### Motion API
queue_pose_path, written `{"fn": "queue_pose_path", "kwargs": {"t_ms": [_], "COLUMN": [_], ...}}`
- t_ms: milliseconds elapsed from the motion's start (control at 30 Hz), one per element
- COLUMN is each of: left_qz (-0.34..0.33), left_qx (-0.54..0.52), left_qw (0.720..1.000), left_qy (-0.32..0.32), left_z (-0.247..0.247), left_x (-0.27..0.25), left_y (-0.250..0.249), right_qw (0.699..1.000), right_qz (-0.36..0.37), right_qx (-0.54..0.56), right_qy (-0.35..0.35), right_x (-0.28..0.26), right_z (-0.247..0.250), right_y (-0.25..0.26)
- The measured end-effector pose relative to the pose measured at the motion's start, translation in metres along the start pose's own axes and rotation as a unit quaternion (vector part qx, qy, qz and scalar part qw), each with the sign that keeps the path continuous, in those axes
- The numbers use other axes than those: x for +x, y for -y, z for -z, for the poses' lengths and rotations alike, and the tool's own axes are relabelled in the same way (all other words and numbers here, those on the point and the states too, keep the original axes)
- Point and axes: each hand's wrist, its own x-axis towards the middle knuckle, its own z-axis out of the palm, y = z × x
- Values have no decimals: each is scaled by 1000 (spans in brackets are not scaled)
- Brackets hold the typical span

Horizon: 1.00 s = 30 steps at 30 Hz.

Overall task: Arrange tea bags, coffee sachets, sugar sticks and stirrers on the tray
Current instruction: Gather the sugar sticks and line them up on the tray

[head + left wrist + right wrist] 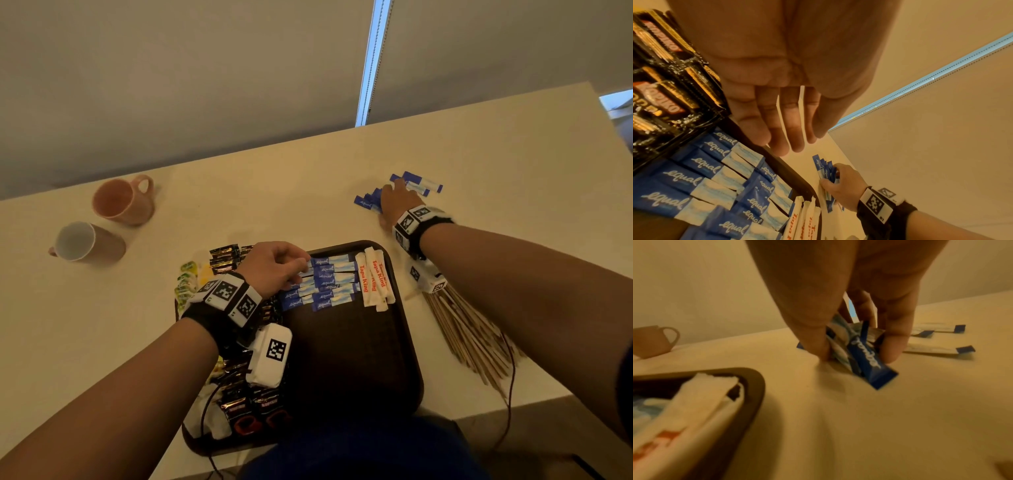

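Note:
A dark brown tray lies in front of me. Blue "equal" sugar sticks lie in rows at its far end, beside white "Tapa King" sticks. My left hand rests its fingertips on the left ends of the blue rows; in the left wrist view its fingers are straight and hold nothing. Beyond the tray, my right hand grips a bunch of blue sugar sticks on the table. More loose blue sticks lie just past it.
Black coffee sachets and green-yellow tea bags fill the tray's left side. A fan of wooden stirrers lies on the table right of the tray. Two mugs lie at the far left.

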Motion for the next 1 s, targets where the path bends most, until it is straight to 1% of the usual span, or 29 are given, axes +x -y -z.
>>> {"fn": "queue_pose_path", "kwargs": {"t_ms": [67,167,333,467,533,600,667,733,800,867,933,1000], "left_qz": [0,-2,-5,-8,-6,7,34,53,52,43,45,52], "left_qx": [1,0,-6,-32,-52,-99,-173,-242,-283,-329,-378,-404], "left_qw": [1000,1000,1000,999,999,995,984,969,957,941,922,911], "left_qy": [3,8,5,-3,-11,-13,-5,10,38,62,71,70], "left_z": [-1,-2,-3,-1,-2,-6,-11,-13,-14,-14,-13,-8], "left_x": [0,0,-2,-3,-5,-7,-9,-15,-20,-28,-33,-38], "left_y": [-1,-2,-2,-3,-6,-13,-22,-30,-33,-30,-23,-13], "right_qw": [1000,997,998,994,985,972,961,951,940,937,938,937], "right_qz": [27,66,67,79,101,129,155,188,219,244,250,246], "right_qx": [-9,-31,-14,70,133,189,222,243,260,248,241,250], "right_qy": [-12,-2,8,-27,-52,-63,-60,-39,-3,9,9,1], "right_x": [-3,-7,-20,-40,-56,-74,-92,-110,-124,-138,-147,-154], "right_z": [1,1,12,35,45,54,62,66,67,63,59,58], "right_y": [-3,-7,-9,-4,5,18,33,52,70,89,105,115]}}
